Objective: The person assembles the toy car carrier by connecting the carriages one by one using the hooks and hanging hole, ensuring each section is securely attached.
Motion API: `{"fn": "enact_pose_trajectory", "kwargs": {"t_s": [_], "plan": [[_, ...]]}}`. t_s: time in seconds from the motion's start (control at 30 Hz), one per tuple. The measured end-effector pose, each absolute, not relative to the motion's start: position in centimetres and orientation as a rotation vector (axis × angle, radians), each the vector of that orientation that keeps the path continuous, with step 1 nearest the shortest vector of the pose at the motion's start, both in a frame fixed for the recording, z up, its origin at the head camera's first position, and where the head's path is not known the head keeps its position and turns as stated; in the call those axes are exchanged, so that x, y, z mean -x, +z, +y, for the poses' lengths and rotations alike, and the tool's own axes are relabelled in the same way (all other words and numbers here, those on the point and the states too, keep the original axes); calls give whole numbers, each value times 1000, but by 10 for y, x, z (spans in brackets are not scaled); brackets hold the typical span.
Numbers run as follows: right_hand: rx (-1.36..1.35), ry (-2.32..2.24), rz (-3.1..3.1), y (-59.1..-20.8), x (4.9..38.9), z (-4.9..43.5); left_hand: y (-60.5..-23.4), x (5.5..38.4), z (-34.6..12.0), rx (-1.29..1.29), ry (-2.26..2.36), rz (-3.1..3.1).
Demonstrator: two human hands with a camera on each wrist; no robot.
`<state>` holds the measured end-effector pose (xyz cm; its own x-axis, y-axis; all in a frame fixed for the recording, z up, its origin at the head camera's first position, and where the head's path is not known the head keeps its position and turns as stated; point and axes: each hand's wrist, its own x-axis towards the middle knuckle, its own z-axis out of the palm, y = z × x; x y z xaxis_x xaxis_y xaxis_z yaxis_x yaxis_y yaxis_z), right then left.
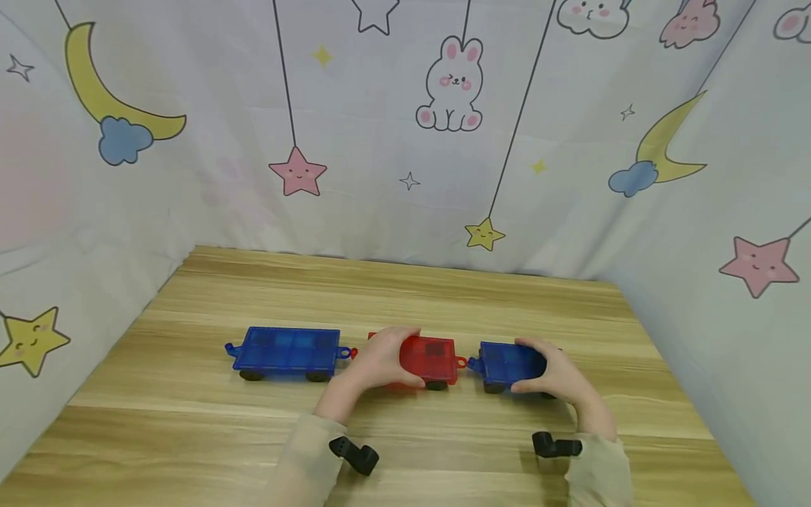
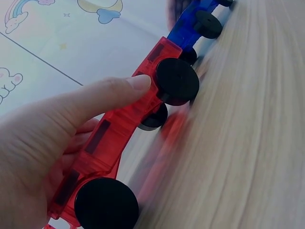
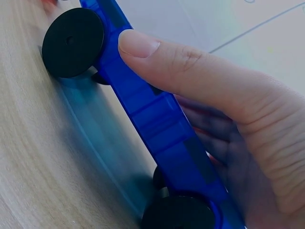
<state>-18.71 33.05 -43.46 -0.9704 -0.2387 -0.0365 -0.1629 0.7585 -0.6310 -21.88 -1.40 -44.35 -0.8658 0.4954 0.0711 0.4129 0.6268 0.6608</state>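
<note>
Three see-through toy train cars on black wheels stand in a row in the head view. My left hand grips the red car across its width, thumb along the near side. In the left wrist view the thumb presses the red side wall just by a wheel. At the right, my right hand holds the short blue car the same way. The red car's ring lies right at that car's blue hook. Left of the red car, a longer blue car stands untouched, its ring at the red hook.
The cars are on a wood-grain table, with its back edge at a white cloth printed with stars, moons and a rabbit. Cloth also hangs along both sides. A small black device sits at each sleeve cuff.
</note>
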Motion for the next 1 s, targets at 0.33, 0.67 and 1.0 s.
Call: {"fn": "enact_pose_trajectory", "kwargs": {"t_s": [0.33,0.67,1.0], "plan": [[332,-980,2847,-435,189,331,-443,218,-16,-758,1097,2717],[348,-968,2857,-436,188,331,-445,218,-18,-734,1174,2698],[335,-948,2869,-436,188,329,-444,217,-18,-720,1211,2672]]}}
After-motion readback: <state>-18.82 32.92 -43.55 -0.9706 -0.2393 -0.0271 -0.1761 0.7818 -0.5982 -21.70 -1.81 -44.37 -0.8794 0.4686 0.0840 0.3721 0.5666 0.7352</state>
